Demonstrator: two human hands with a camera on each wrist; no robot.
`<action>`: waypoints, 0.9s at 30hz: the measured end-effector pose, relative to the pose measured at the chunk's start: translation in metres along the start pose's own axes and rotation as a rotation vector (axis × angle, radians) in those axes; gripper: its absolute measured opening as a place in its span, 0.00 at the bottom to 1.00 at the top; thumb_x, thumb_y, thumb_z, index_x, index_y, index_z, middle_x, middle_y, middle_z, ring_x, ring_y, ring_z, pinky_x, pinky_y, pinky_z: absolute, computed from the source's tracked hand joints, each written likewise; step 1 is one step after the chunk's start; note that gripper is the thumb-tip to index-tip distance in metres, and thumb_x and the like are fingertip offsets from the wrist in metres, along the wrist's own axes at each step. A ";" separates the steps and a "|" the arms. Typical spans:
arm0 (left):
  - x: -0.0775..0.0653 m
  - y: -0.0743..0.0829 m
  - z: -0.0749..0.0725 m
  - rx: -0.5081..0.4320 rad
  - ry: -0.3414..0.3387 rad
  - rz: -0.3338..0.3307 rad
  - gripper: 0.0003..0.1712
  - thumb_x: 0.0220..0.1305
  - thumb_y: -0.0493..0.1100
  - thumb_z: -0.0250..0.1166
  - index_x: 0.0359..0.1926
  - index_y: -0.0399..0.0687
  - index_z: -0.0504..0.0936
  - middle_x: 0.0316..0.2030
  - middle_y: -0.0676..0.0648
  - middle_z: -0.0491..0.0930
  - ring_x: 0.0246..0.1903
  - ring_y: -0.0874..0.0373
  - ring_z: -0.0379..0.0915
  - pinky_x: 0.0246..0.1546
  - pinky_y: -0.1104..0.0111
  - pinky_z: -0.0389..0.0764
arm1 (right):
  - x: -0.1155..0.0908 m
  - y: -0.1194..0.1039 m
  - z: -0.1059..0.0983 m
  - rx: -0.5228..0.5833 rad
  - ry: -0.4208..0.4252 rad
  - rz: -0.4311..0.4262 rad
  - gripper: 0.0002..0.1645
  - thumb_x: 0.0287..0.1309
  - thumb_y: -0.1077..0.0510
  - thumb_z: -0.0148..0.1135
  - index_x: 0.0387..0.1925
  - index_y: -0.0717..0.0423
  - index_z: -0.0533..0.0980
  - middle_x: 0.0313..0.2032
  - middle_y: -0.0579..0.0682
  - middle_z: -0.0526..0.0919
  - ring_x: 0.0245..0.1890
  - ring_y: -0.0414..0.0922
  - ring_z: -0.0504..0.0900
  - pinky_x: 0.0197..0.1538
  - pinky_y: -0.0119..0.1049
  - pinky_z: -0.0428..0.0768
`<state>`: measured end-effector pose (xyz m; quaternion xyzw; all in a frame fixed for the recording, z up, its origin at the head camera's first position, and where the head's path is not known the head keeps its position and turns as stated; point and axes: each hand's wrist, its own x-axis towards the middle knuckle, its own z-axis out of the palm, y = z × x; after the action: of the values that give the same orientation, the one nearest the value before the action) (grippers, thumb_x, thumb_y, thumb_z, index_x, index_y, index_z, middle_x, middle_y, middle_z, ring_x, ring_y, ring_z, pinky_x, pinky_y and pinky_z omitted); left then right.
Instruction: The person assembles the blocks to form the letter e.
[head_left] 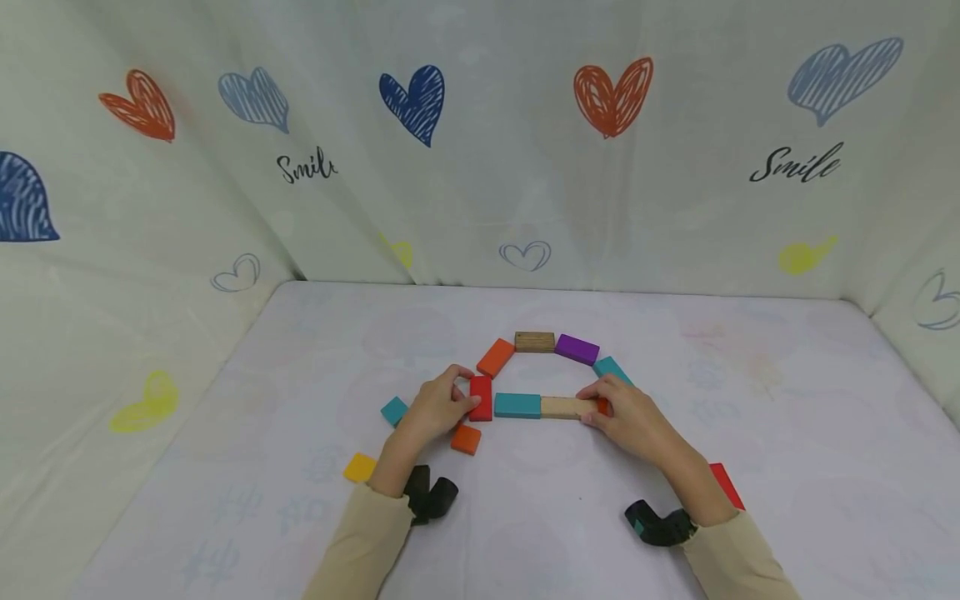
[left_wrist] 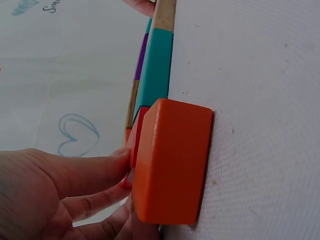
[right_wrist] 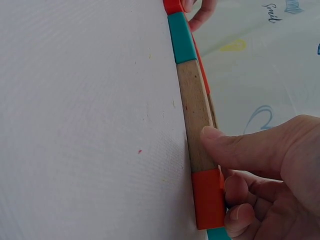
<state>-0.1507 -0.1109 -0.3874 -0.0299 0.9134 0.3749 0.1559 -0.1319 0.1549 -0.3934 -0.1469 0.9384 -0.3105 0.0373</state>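
My left hand (head_left: 433, 407) pinches a red block (head_left: 482, 398) at the left end of a row of flat blocks. In the left wrist view, an orange block (left_wrist: 175, 165) stands in front of those fingers. A teal block (head_left: 517, 406) and a plain wooden block (head_left: 558, 407) continue the row to the right. My right hand (head_left: 633, 421) grips the wooden block near its right end, thumb (right_wrist: 212, 134) on the near face and other fingers on the far side. Beside them a small orange block (right_wrist: 209, 200) closes the row.
Behind the row, an orange block (head_left: 496, 357), a brown wooden block (head_left: 535, 342), a purple block (head_left: 577, 349) and a teal block (head_left: 612, 370) form an arch. Loose teal (head_left: 393, 411) and yellow (head_left: 360, 467) blocks lie left; a red one (head_left: 727, 485) lies by the right forearm.
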 end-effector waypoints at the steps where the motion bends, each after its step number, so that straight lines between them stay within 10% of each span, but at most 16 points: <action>1: 0.000 0.000 0.000 0.000 0.000 0.001 0.24 0.61 0.43 0.62 0.57 0.46 0.68 0.27 0.46 0.72 0.24 0.57 0.69 0.27 0.73 0.73 | 0.000 0.000 0.000 0.001 0.000 0.000 0.16 0.53 0.62 0.65 0.45 0.60 0.77 0.37 0.51 0.75 0.36 0.44 0.71 0.40 0.38 0.74; 27: 0.000 -0.001 0.003 0.019 0.010 0.001 0.25 0.61 0.44 0.62 0.59 0.48 0.68 0.26 0.47 0.71 0.24 0.57 0.68 0.25 0.73 0.71 | 0.001 0.002 0.002 -0.006 0.008 -0.017 0.16 0.52 0.62 0.65 0.44 0.60 0.78 0.38 0.51 0.76 0.36 0.44 0.72 0.42 0.41 0.74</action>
<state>-0.1499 -0.1094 -0.3897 -0.0300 0.9176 0.3663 0.1516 -0.1327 0.1551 -0.3961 -0.1536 0.9383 -0.3084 0.0306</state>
